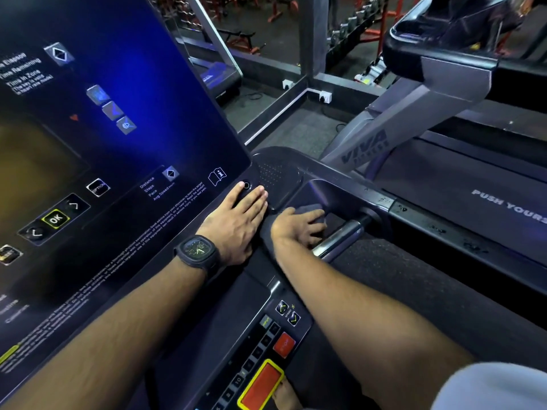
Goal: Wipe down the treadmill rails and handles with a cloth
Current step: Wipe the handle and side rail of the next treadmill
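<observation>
console (118, 143): the landmark. it is tilted and lit, and fills the left of the view.
neighbouring treadmill (444, 173): well to the right of the console, past the rail. it is no part of this wipe.
rail (438, 220): runs away from the console's lower right corner. specks show on its top, so it likely has not been wiped.
keypad strip (284, 344): below the console's lower edge, with a red stop key. both arms pass over it, and i judge they could brush it.
pocket (319, 190): a recessed tray just right of the console's corner. too dim to tell what it holds; the cloth's far edge lies at its near lip.
handle (340, 238): a chrome bar just off the console's right corner, its near end under the cloth.
left hand (239, 223): flat on the console's lower right corner, fingers straight and together, gripping nothing. probably a brace while the other arm reaches.
right hand (299, 229): just right of the left hand, fingers spread and bent down, pressing the cloth rather than pinching it.
cloth (307, 208): dark, trapped under the right hand where the handle meets the console, placed to rub that joint.
watch (198, 250): on the left wrist, over the console's lower edge.
</observation>
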{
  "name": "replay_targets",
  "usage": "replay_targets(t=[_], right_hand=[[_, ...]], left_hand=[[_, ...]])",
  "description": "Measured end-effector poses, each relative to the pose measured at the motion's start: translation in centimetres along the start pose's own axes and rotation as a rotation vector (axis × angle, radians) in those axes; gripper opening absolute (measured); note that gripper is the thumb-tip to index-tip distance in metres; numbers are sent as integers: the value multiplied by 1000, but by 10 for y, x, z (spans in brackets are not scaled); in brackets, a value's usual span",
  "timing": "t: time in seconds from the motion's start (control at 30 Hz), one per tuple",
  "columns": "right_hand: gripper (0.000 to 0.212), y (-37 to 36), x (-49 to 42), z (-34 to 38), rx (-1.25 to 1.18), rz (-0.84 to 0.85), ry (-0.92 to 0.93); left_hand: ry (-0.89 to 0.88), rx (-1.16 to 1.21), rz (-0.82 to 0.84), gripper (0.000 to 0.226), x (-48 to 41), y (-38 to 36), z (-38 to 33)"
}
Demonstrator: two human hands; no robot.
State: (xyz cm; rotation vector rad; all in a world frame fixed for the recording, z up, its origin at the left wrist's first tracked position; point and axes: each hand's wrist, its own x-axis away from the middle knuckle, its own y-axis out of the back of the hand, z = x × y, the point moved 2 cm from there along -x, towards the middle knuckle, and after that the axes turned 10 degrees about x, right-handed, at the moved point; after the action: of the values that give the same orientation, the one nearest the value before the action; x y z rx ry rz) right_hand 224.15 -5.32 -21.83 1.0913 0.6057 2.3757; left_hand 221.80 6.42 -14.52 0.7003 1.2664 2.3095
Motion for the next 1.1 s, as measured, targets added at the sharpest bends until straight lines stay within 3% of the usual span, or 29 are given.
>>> replay_targets(t=[0.13, 0.17, 0.3, 0.5, 0.67, 0.87, 0.93, 1.03, 1.1], right_hand=[[71, -3, 1, 11, 233, -71, 367], [70, 2, -7, 14, 218, -81, 365], [74, 6, -14, 5, -21, -16, -2], [71, -2, -1, 15, 241, -55, 366], [72, 5, -14, 4, 20, -15, 31], [70, -2, -8, 8, 241, -97, 345], [69, 3, -18, 11, 171, -116, 279], [71, 1, -12, 5, 24, -45, 40], [72, -5, 3, 1, 119, -26, 129]], left_hand=[[-7, -11, -3, 92, -1, 1, -1], [-7, -8, 0, 91, -1, 0, -1], [-3, -3, -9, 89, 0, -1, -1], [-4, -13, 1, 92, -1, 0, 0], [10, -8, 21, 87, -1, -1, -1], [7, -2, 31, 88, -1, 2, 0], [12, -1, 18, 89, -1, 0, 0], [8, 3, 40, 91, 0, 1, -1], [6, 3, 44, 92, 0, 1, -1]])
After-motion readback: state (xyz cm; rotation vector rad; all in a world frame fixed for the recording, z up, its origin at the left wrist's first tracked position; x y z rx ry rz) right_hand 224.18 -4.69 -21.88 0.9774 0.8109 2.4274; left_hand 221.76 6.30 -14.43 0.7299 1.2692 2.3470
